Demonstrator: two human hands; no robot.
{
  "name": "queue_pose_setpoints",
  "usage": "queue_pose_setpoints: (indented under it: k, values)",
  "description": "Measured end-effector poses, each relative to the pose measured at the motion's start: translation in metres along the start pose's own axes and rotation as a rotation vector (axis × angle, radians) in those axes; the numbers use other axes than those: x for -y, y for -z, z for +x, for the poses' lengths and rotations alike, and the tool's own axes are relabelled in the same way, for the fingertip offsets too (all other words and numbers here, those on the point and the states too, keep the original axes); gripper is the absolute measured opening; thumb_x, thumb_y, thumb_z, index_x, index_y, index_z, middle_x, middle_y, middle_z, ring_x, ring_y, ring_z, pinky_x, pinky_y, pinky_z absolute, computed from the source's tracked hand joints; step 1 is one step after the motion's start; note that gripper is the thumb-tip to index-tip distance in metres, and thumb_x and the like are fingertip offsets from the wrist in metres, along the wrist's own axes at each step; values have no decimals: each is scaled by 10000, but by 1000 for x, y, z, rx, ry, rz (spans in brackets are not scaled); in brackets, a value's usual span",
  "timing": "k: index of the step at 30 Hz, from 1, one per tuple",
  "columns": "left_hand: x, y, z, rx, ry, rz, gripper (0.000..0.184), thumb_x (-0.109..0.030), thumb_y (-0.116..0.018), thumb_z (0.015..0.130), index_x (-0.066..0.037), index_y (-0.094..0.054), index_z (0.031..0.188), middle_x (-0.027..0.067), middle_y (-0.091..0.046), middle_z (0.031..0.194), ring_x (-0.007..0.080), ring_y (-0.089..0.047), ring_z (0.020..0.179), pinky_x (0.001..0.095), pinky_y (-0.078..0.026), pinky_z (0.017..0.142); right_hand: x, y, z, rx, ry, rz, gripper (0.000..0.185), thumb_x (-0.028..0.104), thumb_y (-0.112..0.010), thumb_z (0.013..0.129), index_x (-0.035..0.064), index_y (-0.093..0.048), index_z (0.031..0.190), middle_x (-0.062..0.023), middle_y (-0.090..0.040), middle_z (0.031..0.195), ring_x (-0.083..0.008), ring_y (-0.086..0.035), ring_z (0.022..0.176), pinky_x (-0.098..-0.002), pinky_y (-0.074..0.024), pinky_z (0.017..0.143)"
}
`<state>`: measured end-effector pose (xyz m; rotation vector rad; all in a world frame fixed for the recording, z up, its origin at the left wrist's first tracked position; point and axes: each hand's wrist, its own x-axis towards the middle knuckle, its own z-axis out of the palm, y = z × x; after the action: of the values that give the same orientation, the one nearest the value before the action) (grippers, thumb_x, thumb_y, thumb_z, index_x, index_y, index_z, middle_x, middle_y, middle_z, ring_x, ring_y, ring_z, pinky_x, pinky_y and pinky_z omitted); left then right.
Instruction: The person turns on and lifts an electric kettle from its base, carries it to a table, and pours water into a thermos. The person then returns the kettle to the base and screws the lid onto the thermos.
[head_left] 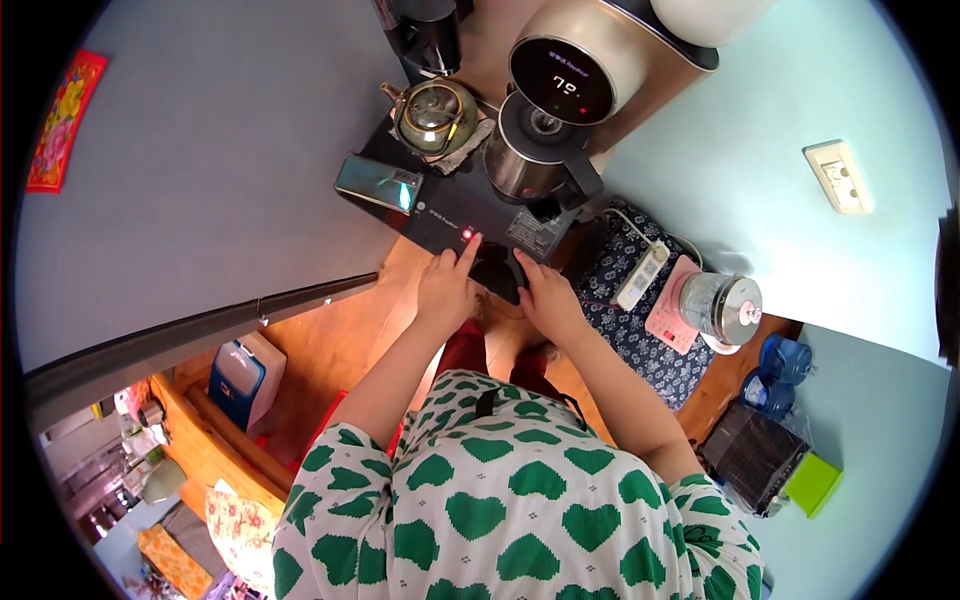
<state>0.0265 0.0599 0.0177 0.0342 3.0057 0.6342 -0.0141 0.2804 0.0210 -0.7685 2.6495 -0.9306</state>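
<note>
Closest to the camera, a green-heart shirt (528, 510) is covering the person's body, and both forearms are reaching out past it. The right hand (548, 298) is resting by the near edge of a black surface (462, 205), its fingers spreading loosely around a dark front part; whether it is gripping that part, I cannot tell. The left hand (446, 285) is holding nothing: its index finger is pointing straight out, while the other fingers appear to be curling under.

That fingertip is meeting, or almost meeting, a red-lit button (468, 234) near the front of the surface. The step in hand is seemingly a press on this button; the next move would be calling for a steady fingertip, a short push and a clean release, with the right hand staying quiet.

Beyond the button, a phone (380, 182) is lying at the surface's left edge. To its right, a steel kettle (520, 165) is standing beneath a rounded display (563, 82), which is showing glowing digits. Farther back on the left, a green teapot (437, 115) is sitting on a crumpled cloth (468, 150), and a black appliance (425, 38) is standing behind it.
</note>
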Motion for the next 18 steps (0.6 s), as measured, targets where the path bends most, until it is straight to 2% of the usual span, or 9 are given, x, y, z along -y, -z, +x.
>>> queue_pose_setpoints:
  k: [7,18]
  values:
    - [0,1,0,0,-7,-17,803,-79,-656,820,-173,-430,1585,154,-554,1018,355,-590,985,448,-513,856,2,2,0,27,-32,30,706,65,-670,870,66,-416,1529,-205,-653,1056,-409,-637,987,-485,-509,904]
    - [1,1,0,10,-2,-27,806,-73,-653,822,-185,-429,1588,153,-552,1012,356,-587,978,453,-508,847,1,1,-1,23,-29,22,704,71,-671,872,60,-416,1529,-200,-651,1033,-399,-636,976,-480,-511,896]
